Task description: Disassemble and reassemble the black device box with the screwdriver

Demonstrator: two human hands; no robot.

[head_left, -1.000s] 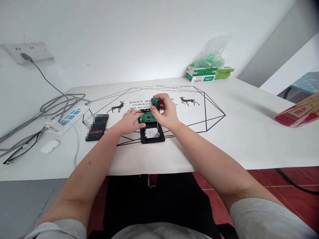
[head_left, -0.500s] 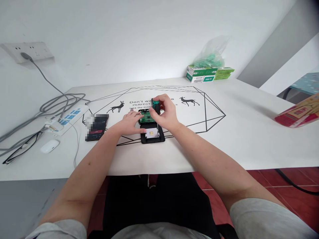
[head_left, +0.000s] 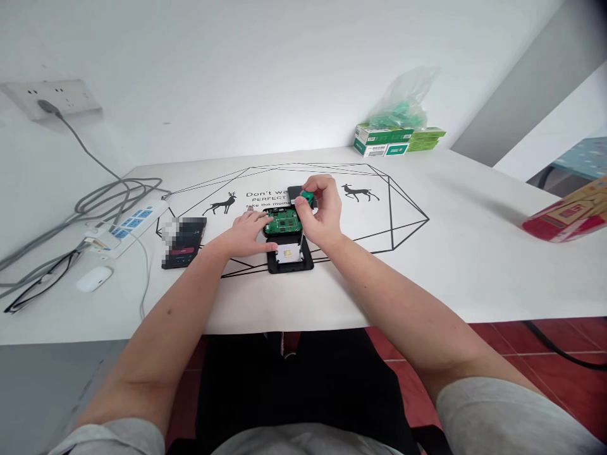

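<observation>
Before me lies an opened black device, its green circuit board (head_left: 287, 224) in the upper half. The lower black casing (head_left: 290, 268) carries a white plate (head_left: 289, 253) with a small yellowish square. My right hand (head_left: 324, 212) is closed around a screwdriver (head_left: 307, 196) with a green and black handle. The screwdriver's shaft points down to the right edge of the white plate; its tip is too small to make out. My left hand (head_left: 246, 234) lies spread against the device's left side, fingertips at the circuit board and thumb on the white plate's left edge.
A black flat piece (head_left: 294, 192) lies behind the board. To the left are a phone (head_left: 190, 240), a white earbud case (head_left: 95, 279), glasses (head_left: 40, 289) and a power strip (head_left: 137, 224) with cables. Green boxes (head_left: 384, 140) stand at the back; a red package (head_left: 564, 218) is far right.
The screwdriver's handle has tilted to the right and my right hand has shifted slightly right with it, uncovering more of the circuit board and the black piece behind. My left hand stays put.
</observation>
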